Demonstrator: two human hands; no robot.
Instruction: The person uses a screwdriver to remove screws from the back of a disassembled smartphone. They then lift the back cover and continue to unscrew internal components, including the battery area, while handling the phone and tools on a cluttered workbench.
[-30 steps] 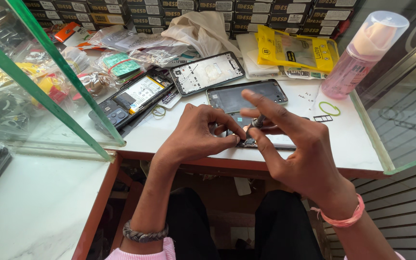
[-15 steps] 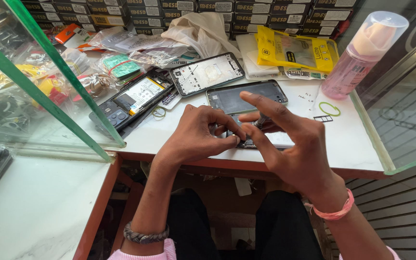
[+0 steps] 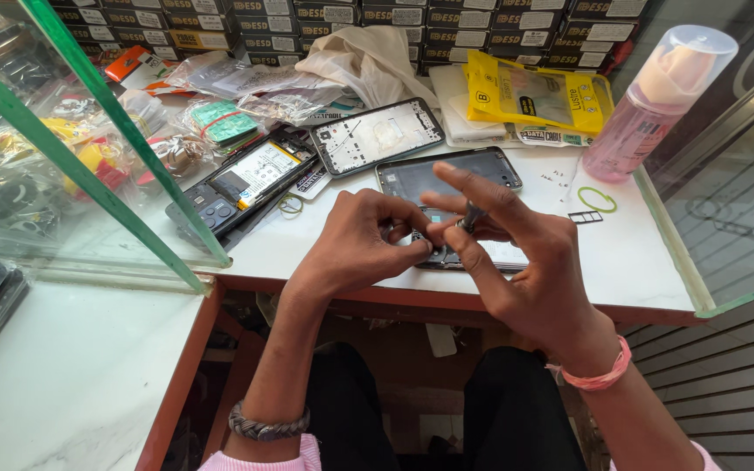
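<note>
Head view: the left hand (image 3: 355,244) and right hand (image 3: 525,270) meet over a dark phone (image 3: 447,174) lying on the white bench (image 3: 639,262). The right fingers (image 3: 460,179) are pinched together on a small grey part (image 3: 469,216); the left fingers close on it from the other side. Best to keep both hands low over the phone so the part cannot drop. A pink bottle (image 3: 647,113), yellow packets (image 3: 538,96), a phone frame (image 3: 377,135) and an opened phone (image 3: 237,183) crowd the bench between glass panels (image 3: 89,148).
</note>
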